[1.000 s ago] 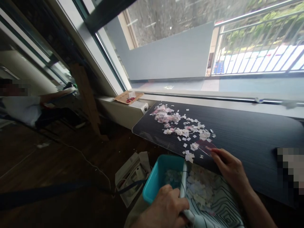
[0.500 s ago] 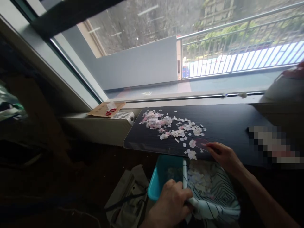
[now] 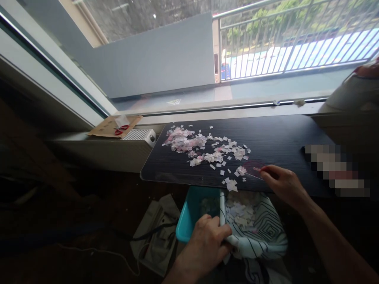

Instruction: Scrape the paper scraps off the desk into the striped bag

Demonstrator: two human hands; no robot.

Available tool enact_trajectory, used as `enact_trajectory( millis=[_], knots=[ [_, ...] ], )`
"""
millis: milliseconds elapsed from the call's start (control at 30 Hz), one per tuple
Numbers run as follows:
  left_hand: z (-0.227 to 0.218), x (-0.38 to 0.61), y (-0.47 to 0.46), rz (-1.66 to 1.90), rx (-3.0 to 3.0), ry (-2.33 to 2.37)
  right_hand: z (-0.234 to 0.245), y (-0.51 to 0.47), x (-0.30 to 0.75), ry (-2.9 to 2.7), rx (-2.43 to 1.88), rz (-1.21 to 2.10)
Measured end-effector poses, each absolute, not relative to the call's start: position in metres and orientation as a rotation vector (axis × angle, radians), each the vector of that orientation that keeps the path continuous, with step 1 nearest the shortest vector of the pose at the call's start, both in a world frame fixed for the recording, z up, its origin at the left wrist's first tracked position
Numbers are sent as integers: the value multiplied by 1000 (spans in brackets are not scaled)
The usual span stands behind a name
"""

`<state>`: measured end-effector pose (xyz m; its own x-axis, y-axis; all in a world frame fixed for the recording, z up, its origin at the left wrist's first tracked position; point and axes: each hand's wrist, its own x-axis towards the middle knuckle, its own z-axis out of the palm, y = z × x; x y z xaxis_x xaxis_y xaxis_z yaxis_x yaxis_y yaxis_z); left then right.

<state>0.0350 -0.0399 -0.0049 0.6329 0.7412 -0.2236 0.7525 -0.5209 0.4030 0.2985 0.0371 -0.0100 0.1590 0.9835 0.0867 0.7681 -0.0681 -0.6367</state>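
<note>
My left hand is closed over the adjoining rims of a turquoise plastic bin and a bin covered in white cloth with dark lines. Paper scraps lie inside the cloth-covered bin, and some pale bits show dimly in the turquoise one. Above, my right hand pinches a thin, clear, pink-tinted plastic piece. Its far edge meets a small clump of scraps on the dark table. A larger pile of white and pink paper scraps spreads to the left.
Red-handled scissors rest on brown paper beside a white radiator. A pixelated object lies at the table's right. Below left are a pale box and a cord. A window runs behind the table.
The whole view has shifted, so table and bins appear farther up and left. My right hand still pinches the plastic piece by the small clump; my left hand keeps its hold on the rims.
</note>
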Motion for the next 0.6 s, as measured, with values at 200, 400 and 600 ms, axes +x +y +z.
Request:
enact_trajectory(
  millis=[200,400,600],
  knots=[
    [-1,37,-34,-44,2387,1135,-10,34,304,-1621,-1920,512],
    [-6,37,-26,-93,2386,1118,-10,33,309,-1689,-1852,529],
    [-10,34,-25,-131,2403,1110,-14,32,302,-1854,-1653,669]
  ],
)
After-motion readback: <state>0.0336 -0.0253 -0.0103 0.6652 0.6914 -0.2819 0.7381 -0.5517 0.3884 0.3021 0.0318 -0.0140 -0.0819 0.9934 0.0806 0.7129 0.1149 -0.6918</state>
